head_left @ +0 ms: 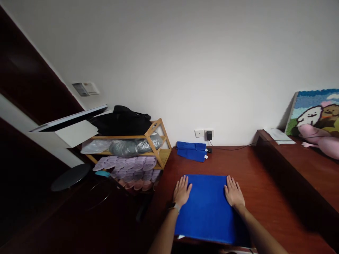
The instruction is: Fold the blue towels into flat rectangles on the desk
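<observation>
while the blue cloth lies spread on the counter, we rest both hands along its sides, next to its far corners. our left hand lies on the left edge of the cloth, its fingers flat and only slightly parted, with the thumb reaching inward over the fabric. our right hand mirrors it on the right edge, fingers a little fanned and the thumb likewise turned inward. neither hand pinches anything.

we judge the step in hand to be flattening and squaring the cloth: its far edge looks straight, and its surface shows no large crease. a white tag sticks out at the cloth's near left corner. beyond the cloth, toward the wall, lie some folded blue cloths, well apart from our fingers.

in our view, the next move calls for even, light pressure on both sides, so that neither edge of the cloth drags out of line; if we are to lift an edge, the fingers must first close on it at matching points.
</observation>
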The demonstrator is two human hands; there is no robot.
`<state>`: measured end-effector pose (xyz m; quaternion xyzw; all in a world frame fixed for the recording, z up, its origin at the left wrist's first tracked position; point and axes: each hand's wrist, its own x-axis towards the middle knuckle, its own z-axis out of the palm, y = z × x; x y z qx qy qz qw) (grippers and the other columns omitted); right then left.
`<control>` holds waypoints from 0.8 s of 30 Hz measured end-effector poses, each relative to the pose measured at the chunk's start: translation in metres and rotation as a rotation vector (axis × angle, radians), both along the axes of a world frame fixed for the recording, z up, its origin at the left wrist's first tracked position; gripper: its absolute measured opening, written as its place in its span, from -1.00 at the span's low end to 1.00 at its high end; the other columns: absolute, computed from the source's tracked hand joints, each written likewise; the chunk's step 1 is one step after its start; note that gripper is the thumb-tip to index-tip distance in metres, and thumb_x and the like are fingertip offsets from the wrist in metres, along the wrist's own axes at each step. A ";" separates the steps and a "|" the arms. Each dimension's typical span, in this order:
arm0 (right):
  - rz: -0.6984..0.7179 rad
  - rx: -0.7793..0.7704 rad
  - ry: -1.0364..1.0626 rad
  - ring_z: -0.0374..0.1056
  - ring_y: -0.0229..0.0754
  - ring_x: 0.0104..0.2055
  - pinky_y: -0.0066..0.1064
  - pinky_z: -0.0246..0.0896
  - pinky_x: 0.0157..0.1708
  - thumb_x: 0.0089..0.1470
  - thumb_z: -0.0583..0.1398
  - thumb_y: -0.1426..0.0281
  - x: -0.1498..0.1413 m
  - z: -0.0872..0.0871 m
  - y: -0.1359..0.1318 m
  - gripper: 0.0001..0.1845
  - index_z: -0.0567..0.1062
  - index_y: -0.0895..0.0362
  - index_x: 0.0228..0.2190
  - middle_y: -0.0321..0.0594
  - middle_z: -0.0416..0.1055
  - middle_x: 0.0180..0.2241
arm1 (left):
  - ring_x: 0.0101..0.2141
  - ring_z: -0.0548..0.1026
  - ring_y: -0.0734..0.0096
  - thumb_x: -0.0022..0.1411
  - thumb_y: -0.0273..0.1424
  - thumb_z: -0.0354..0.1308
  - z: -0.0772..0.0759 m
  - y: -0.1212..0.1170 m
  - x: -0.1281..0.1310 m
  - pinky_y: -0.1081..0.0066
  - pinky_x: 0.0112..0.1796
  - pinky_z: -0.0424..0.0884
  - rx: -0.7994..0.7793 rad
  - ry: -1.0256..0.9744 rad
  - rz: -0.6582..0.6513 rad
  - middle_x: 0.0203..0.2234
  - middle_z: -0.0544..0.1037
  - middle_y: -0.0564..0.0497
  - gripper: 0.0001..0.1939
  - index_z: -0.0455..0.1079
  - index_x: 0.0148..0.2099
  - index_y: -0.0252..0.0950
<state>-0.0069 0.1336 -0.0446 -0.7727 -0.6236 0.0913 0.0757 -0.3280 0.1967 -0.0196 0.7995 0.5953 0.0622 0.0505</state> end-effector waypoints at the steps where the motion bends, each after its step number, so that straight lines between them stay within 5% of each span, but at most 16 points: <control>1: -0.001 0.001 -0.003 -0.29 -0.10 0.51 -0.15 -0.48 0.44 0.34 -0.30 0.18 0.000 0.000 0.000 -0.24 -0.08 0.30 0.42 -0.15 -0.17 0.47 | 0.42 0.01 0.19 0.51 -0.03 -0.36 0.000 -0.001 -0.023 0.06 0.37 -0.01 0.003 0.011 0.019 0.45 0.05 -0.10 -0.31 -0.07 0.51 -0.28; 5: -0.002 -0.008 -0.033 -0.28 -0.09 0.50 -0.15 -0.44 0.44 0.33 -0.31 0.19 -0.001 -0.001 -0.001 -0.24 -0.08 0.30 0.42 -0.15 -0.17 0.47 | 0.41 0.07 0.20 0.51 -0.07 -0.30 -0.010 -0.017 -0.096 0.07 0.36 0.03 0.064 0.056 0.081 0.43 0.13 -0.06 -0.34 0.02 0.48 -0.27; 9: -0.005 -0.017 -0.077 -0.27 -0.09 0.50 -0.15 -0.41 0.44 0.33 -0.31 0.19 -0.003 -0.003 0.000 -0.24 -0.08 0.30 0.42 -0.17 -0.17 0.47 | 0.39 0.12 0.12 0.50 -0.14 -0.25 -0.026 -0.035 -0.132 0.02 0.34 0.07 0.203 0.079 0.212 0.41 0.17 -0.16 -0.37 0.11 0.45 -0.35; 18: -0.018 -0.048 -0.217 -0.23 -0.06 0.50 -0.11 -0.42 0.43 0.33 -0.24 0.25 -0.010 0.015 0.000 -0.28 -0.01 0.27 0.41 -0.17 -0.12 0.46 | 0.35 0.21 0.13 0.46 -0.27 -0.14 -0.023 -0.036 -0.133 0.07 0.32 0.14 0.261 0.012 0.231 0.35 0.30 -0.17 -0.46 0.27 0.38 -0.34; 24: -0.073 0.079 -0.207 -0.23 0.07 0.50 0.02 -0.37 0.41 0.33 -0.19 0.25 -0.081 0.026 -0.033 -0.32 0.06 0.09 0.41 -0.19 -0.12 0.47 | 0.35 0.22 0.11 0.45 -0.30 -0.11 -0.021 -0.037 -0.133 0.08 0.32 0.16 0.255 -0.001 0.240 0.34 0.31 -0.20 -0.46 0.28 0.37 -0.37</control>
